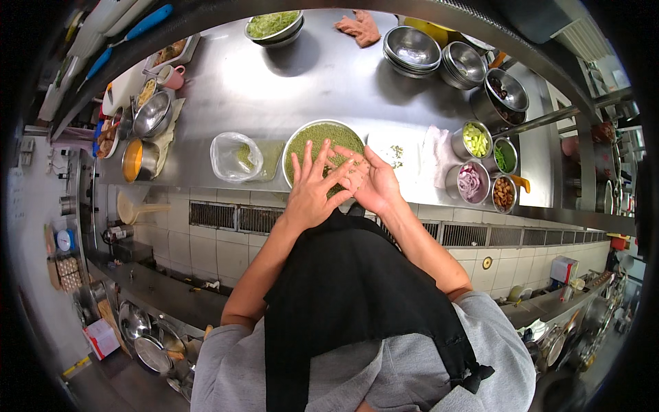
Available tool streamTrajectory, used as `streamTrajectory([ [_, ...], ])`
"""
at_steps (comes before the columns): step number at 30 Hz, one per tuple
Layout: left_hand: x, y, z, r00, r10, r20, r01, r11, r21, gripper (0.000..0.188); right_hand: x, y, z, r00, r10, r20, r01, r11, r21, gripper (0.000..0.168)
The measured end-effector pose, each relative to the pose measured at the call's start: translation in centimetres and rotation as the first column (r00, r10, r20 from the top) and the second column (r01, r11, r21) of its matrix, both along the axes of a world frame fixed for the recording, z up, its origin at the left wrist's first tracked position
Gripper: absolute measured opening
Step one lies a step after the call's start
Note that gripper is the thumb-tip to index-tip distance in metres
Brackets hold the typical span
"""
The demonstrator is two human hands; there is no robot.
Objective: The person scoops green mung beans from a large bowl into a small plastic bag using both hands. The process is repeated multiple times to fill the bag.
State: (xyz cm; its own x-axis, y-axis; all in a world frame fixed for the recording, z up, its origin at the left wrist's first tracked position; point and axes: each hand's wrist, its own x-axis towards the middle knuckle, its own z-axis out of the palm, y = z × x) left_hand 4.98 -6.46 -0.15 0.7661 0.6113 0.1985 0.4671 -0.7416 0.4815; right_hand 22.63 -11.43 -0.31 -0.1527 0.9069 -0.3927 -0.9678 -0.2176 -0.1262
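Note:
A round metal bowl (287,141) full of small green beans, apparently mung beans (334,134), sits at the table's near edge. My left hand (314,185) is over the bowl, palm down, fingers spread and nothing visible in them. Beside it my right hand (382,185) is turned palm up with a few green beans on it; its fingers partly pass under my left hand's fingertips. To the right, a white board or sheet (381,141) bears a small scatter of beans. An opened clear plastic bag (231,170) with more green beans lies left of the bowl.
Metal cups of cut green vegetable (475,140), sliced red onion (469,185) and brown pieces (503,194) stand at right. Stacked steel bowls (412,49) are behind. A pot of orange liquid (135,158) and a pink mug (171,77) stand left. A shelf rail (329,6) crosses overhead.

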Motion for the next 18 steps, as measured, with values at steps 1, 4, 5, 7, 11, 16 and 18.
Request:
streamTrajectory([
  [1,-0.2,0.0,0.0,1.000,0.010,-0.007,-0.010,1.000,0.001,0.060,0.0,0.0,-0.3,1.000,-0.003,0.010,0.003,1.000,-0.008,0.060],
  [4,-0.8,0.2,-0.3,0.999,0.043,-0.029,-0.043,0.999,0.007,0.062,0.0,-0.1,-0.8,1.000,0.012,0.014,-0.012,1.000,-0.014,0.058],
  [5,-1.0,0.3,-0.4,0.998,0.053,-0.036,-0.053,0.999,0.009,0.062,0.0,-0.1,-0.8,1.000,0.021,0.010,-0.021,1.000,-0.013,0.058],
  [7,-1.3,0.4,-0.6,0.997,0.074,-0.034,-0.074,0.997,0.005,0.063,-0.2,-0.1,-0.8,1.000,0.018,0.012,-0.018,0.999,-0.032,0.056],
  [11,-2.0,0.5,-0.6,0.994,0.107,-0.010,-0.107,0.994,-0.035,0.064,-0.3,0.1,-1.7,0.994,0.046,0.097,-0.042,0.998,-0.041,0.053],
  [16,-3.3,1.2,-0.6,0.993,0.122,-0.011,-0.122,0.990,-0.065,0.063,-0.7,0.4,-1.3,0.991,0.018,0.130,-0.008,0.997,-0.077,0.056],
  [18,-3.8,1.6,-0.7,0.993,0.119,0.014,-0.118,0.990,-0.082,0.065,-0.9,0.3,-1.0,0.990,0.005,0.144,0.006,0.997,-0.078,0.058],
])
